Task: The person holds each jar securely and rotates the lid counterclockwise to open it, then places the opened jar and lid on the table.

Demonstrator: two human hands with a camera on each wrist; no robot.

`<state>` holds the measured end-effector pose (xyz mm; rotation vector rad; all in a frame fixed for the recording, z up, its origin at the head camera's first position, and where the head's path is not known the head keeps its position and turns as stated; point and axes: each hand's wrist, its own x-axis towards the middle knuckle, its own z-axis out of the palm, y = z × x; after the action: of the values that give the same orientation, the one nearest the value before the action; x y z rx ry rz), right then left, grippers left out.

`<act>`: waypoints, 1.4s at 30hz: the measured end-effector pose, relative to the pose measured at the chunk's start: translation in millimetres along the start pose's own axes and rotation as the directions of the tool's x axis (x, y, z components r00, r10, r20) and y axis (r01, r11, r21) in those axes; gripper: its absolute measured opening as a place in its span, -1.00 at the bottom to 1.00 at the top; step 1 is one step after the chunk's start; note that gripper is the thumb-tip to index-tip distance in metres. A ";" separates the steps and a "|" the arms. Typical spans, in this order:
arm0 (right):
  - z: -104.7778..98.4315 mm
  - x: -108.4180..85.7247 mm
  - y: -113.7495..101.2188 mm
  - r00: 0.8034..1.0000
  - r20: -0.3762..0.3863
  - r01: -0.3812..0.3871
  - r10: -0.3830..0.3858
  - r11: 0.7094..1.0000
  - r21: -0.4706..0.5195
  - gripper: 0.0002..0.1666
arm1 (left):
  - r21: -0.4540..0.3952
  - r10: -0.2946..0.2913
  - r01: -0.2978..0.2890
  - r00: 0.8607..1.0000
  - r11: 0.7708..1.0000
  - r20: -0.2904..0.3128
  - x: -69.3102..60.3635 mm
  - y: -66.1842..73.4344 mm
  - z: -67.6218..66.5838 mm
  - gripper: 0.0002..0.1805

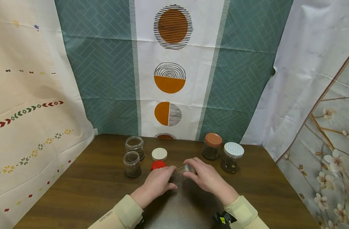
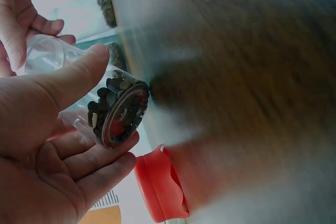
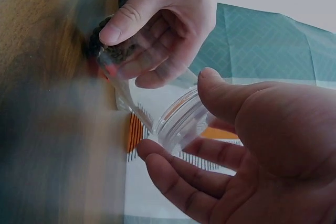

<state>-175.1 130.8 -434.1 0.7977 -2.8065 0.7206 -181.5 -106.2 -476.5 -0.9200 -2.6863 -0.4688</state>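
A clear jar (image 1: 178,176) is tilted on its side between both hands, just above the table. Dark pieces, like seeds or beans, have gathered at its base (image 2: 118,111). My left hand (image 1: 160,181) grips the jar's body near that end, thumb on one side and fingers on the other. At the opposite end, my right hand (image 1: 204,176) holds the clear ridged mouth end (image 3: 184,119) between thumb and fingers. Whether a clear lid sits there I cannot tell. Close beyond the left hand lies a red lid (image 1: 158,164), with a white lid (image 1: 159,154) behind it.
Two lidless jars with dark contents, a nearer one (image 1: 132,165) and a farther one (image 1: 135,145), stand at the left. On the right are a jar with an orange-brown lid (image 1: 213,140) and one with a patterned white lid (image 1: 234,149). Cloths (image 1: 105,70) hang behind the wooden table (image 1: 85,178).
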 end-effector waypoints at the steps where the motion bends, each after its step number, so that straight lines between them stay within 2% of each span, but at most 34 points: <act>1: 0.0 0.1 0.5 1.000 0.000 0.004 -0.004 1.000 0.002 -0.59 | -0.001 0.001 -0.001 1.000 1.000 0.000 0.1 -0.1 0.0 -0.33; 14: -3.9 -2.3 4.8 0.997 0.018 0.071 -0.071 0.997 0.017 -0.54 | -0.004 0.001 -0.001 1.000 1.000 0.005 0.2 0.6 0.2 -0.34; 20: -6.5 -1.3 5.8 0.996 0.045 0.077 -0.078 0.997 0.013 -0.53 | 0.000 0.004 -0.004 1.000 1.000 0.003 0.3 1.7 -0.3 -0.34; 26: -6.2 -1.2 5.8 0.997 0.040 0.067 -0.068 0.997 0.033 -0.49 | 0.003 0.006 -0.006 1.000 1.000 -0.003 0.4 1.6 -0.2 -0.33; 30: -7.7 0.2 5.2 0.999 0.042 0.018 -0.021 0.998 0.052 -0.37 | 0.020 0.012 -0.011 1.000 1.000 -0.008 0.2 1.6 0.6 -0.33; 33: -10.7 2.2 2.8 0.998 0.036 -0.060 0.059 0.998 0.036 -0.30 | 0.036 0.017 -0.016 1.000 0.999 -0.013 0.2 1.8 1.1 -0.33; 37: -14.6 5.7 -0.7 0.987 0.022 -0.160 0.161 0.987 -0.015 -0.35 | 0.041 0.011 -0.011 1.000 0.999 -0.017 0.2 1.9 1.2 -0.34; 42: -13.2 8.2 -0.9 0.983 0.040 -0.175 0.177 0.984 -0.042 -0.48 | 0.038 0.010 -0.009 1.000 0.999 -0.018 0.8 1.5 3.0 -0.33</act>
<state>-181.6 132.7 -420.1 0.5705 -2.9477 0.6801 -181.7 -103.5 -478.7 -0.9134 -2.6638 -0.4199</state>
